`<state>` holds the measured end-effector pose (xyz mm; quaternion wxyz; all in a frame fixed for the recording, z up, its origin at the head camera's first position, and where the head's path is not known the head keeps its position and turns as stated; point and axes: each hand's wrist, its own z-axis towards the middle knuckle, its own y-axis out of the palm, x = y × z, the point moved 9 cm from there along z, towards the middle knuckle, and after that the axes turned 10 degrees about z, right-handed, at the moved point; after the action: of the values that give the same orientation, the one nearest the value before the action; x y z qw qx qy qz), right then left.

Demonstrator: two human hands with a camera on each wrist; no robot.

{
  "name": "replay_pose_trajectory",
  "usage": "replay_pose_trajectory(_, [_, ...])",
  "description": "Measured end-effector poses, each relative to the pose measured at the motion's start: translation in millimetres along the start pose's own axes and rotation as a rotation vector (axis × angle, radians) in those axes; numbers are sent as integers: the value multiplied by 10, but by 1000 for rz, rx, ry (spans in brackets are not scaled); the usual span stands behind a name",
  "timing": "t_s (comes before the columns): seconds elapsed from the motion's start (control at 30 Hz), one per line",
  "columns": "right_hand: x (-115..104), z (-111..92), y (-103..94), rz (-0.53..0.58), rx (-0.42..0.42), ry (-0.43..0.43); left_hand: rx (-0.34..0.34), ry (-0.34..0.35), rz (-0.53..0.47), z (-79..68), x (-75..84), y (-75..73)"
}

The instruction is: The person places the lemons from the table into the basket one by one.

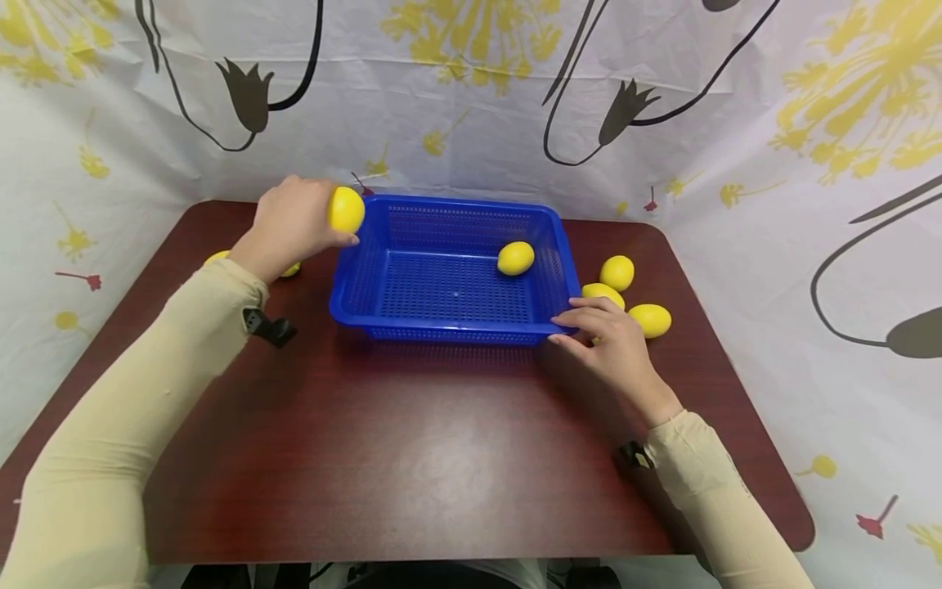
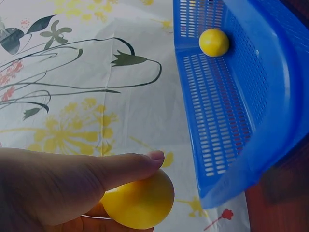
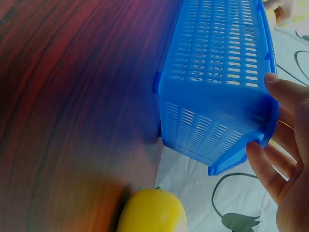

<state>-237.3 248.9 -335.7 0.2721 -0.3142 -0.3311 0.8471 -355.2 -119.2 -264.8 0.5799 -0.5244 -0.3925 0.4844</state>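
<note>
At the left end of a blue plastic basket (image 1: 459,326), my left hand (image 1: 290,221) holds a yellow lemon (image 1: 346,210) between thumb and fingers. The left wrist view shows the thumb lying along the top of this lemon (image 2: 140,203), beside the basket wall. One more lemon (image 1: 516,258) lies inside the basket, toward its right end. My right hand (image 1: 614,343) grips the basket's near right corner, with thumb and fingers about the rim. In the right wrist view, fingertips (image 3: 255,151) touch the basket's perforated outer side (image 3: 207,96).
Right of the basket, several lemons (image 1: 650,321) rest on the dark red-brown table (image 1: 441,458), partly behind my right hand. More lemons (image 1: 292,270) lie at the left, mostly hidden by my left forearm. A flower-patterned white sheet (image 1: 471,123) hangs behind and around the table.
</note>
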Motion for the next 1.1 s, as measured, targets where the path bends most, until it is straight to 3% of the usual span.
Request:
replay_pose_trajectory(0.27, [10, -8, 6, -12, -8, 3, -6, 34, 3, 107, 170, -51])
replay_pose_trajectory(0.9, [30, -14, 10, -31, -23, 16, -84, 122, 9, 337, 554, -7])
replay_pose_trajectory(1.1, [16, -12, 1, -29, -13, 3, -108, 119, 8, 380, 667, 7])
